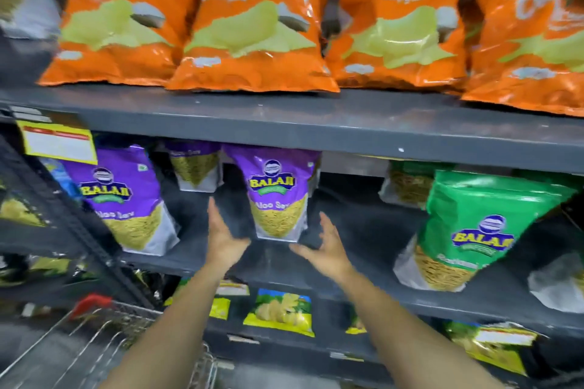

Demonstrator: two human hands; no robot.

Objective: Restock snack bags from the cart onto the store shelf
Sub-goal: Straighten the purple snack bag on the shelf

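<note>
A purple Balaji Aloo Sev bag (pixel 277 196) stands upright on the middle grey shelf (pixel 363 230). My left hand (pixel 222 235) is open just left of its base, fingers up, not touching it. My right hand (pixel 325 246) is open just right of the base, fingers spread, also apart from the bag. Another purple bag (pixel 126 199) leans at the left of the same shelf, and a third purple bag (pixel 196 164) stands further back between them. The wire cart (pixel 104 325) with a red handle is at the lower left.
Several orange Crunchex chip bags (pixel 252 28) line the top shelf. A green Balaji bag (pixel 467 230) stands at the right of the middle shelf. Yellow-green bags (pixel 281 313) sit on the lower shelf. A yellow price tag (pixel 57 142) hangs at the left.
</note>
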